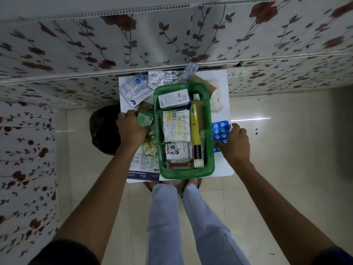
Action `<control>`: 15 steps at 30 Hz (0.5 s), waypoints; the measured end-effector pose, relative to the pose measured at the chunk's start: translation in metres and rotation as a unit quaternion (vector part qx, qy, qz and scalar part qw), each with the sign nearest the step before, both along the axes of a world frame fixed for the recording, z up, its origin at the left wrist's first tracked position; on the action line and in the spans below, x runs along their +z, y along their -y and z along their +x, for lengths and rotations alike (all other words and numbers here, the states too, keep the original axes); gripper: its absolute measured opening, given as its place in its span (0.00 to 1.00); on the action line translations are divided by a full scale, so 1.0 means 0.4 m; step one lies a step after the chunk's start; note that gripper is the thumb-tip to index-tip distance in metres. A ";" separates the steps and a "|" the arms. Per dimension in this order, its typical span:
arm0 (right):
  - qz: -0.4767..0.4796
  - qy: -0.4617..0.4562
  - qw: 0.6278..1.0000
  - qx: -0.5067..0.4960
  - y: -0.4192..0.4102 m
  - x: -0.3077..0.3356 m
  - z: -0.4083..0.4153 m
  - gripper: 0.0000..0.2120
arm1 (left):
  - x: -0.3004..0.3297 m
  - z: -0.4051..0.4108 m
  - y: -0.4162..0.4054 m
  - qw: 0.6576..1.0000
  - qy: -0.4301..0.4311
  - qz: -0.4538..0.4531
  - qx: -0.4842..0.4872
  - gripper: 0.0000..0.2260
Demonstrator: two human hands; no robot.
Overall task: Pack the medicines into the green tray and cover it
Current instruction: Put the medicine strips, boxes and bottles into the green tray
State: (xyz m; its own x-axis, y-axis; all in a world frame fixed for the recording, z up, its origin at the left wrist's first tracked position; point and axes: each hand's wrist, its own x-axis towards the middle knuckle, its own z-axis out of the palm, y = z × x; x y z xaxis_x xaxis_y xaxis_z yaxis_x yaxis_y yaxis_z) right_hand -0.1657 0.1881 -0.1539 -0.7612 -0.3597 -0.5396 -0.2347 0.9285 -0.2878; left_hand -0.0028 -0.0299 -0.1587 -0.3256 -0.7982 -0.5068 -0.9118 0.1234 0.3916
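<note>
green plastic tray (209, 131) sits mid white tabletop (223, 83), already partly packed: white cartons, a yellow tube (195, 127), a plaster box and a small brown bottle (180, 165) inside. left hand (131, 127) just left of the tray, fingers curled shut around a small green carton (146, 119), a brown bottle (146, 108) touching it on the far side. right hand (234, 142) just right of the tray, fingertips pinching the near edge of a blue blister strip (219, 131) that lies flat beside the tray wall. loose items outside the tray: white-blue blister sheets (133, 90) and a silver foil strip (162, 79) beyond its far-left corner, gold blister pack (150, 146) and a printed flat box (141, 169) to its left, cotton wad (215, 100) at its far right. no lid seen. judgement: packing about half done. to do this step well, lift the carton clear over the tray rim and drop it in a gap; slide the flat strip in upright along the tray wall to save room for the rest.
</note>
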 end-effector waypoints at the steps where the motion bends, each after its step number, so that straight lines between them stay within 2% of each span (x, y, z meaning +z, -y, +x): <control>1: -0.002 0.000 1.000 -0.015 0.002 -0.003 0.001 0.36 | 0.001 -0.001 0.003 1.000 -0.016 0.012 0.012 0.28; 7: -0.012 -0.020 0.999 -0.029 0.005 -0.003 0.019 0.32 | 0.027 -0.007 -0.022 0.991 -0.084 0.035 0.096 0.23; 12: 0.008 -0.010 0.998 -0.059 0.004 -0.017 0.015 0.40 | 0.047 0.015 -0.015 0.964 -0.138 0.026 0.224 0.23; 15: -0.008 -0.012 0.995 -0.099 -0.002 -0.017 -0.001 0.32 | 0.079 0.041 -0.005 0.935 -0.200 0.035 0.292 0.24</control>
